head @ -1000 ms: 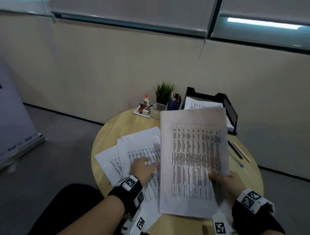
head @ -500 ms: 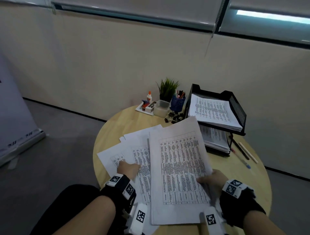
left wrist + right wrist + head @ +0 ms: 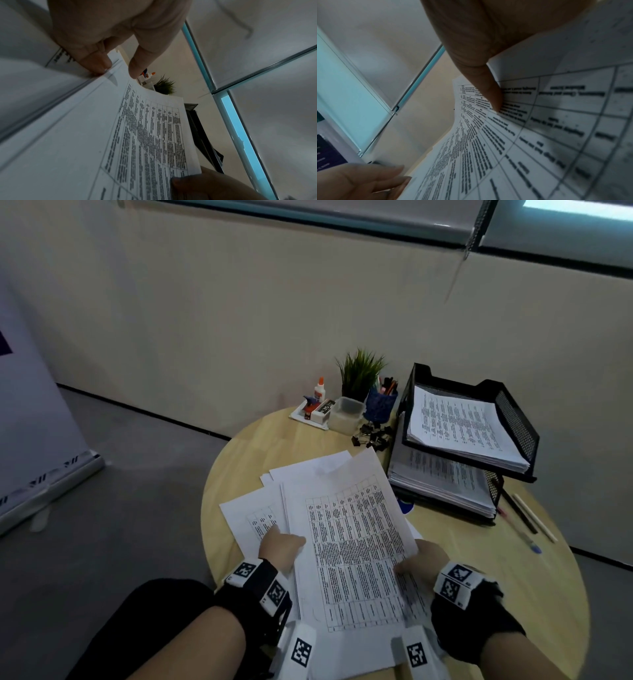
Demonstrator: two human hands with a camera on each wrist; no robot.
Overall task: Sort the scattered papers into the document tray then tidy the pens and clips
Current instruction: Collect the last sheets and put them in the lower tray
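Note:
My right hand (image 3: 414, 559) grips a stack of printed sheets (image 3: 352, 542) by its lower right edge, low over the round table; its thumb (image 3: 491, 94) lies on top of the stack (image 3: 530, 142). At the stack's left edge sits my left hand (image 3: 281, 546). In the left wrist view its curled fingertips (image 3: 96, 66) pinch that edge of the stack (image 3: 145, 135). More loose papers (image 3: 246, 515) lie spread underneath. The black two-tier mesh document tray (image 3: 513, 412) stands back right with paper in both tiers. Pens (image 3: 527, 518) lie right of it. Black binder clips (image 3: 373, 434) are heaped by a blue pen cup (image 3: 380, 404).
At the table's back stand a small plant (image 3: 359, 371), a glue bottle (image 3: 319, 390), a clear plastic box (image 3: 346, 414) and a white dish of small items (image 3: 310, 412). Bare wood (image 3: 267, 446) shows left of the papers. A beige wall is close behind.
The stack has come down from nearly upright to almost flat over the table. My left hand left the scattered sheets it pressed and moved to the stack's left edge.

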